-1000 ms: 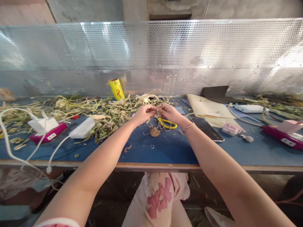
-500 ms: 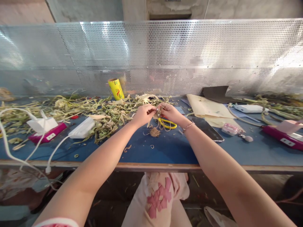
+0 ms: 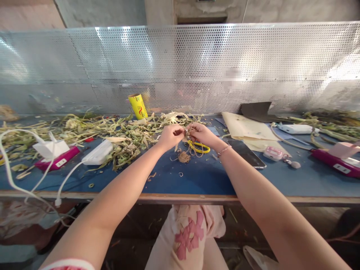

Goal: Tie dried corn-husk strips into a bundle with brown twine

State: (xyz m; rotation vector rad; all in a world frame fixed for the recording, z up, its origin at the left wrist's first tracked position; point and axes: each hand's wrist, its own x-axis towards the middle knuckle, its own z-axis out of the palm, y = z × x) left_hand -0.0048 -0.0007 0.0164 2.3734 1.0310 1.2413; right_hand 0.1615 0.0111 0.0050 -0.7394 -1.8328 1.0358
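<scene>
Close together over the middle of the blue table, my left hand (image 3: pixel 172 135) and my right hand (image 3: pixel 201 134) meet with pinched fingers. Between them is a small brown bit of dried plant with thin twine about it; its exact kind is too small to make out. My right hand's fingers close on the twine (image 3: pixel 192 149), which hangs down from them. Just below lies a small ball of brown twine (image 3: pixel 183 157). Yellow-handled scissors (image 3: pixel 201 147) rest beneath my right hand, their blades hidden. Dried stalks and leaves (image 3: pixel 132 140) spread to the left of my left hand.
A yellow cardboard tube (image 3: pixel 138 107) stands tilted by the perforated metal panel (image 3: pixel 168 67). Right of my hands are a black phone (image 3: pixel 247 153), a pink earphone case (image 3: pixel 272 153) and brown paper (image 3: pixel 247 127). Power strips (image 3: pixel 60 159) with white cables lie at both sides.
Both hands stay in nearly the same place, with only slight finger movement at the twine. Everything on the table lies as before.
</scene>
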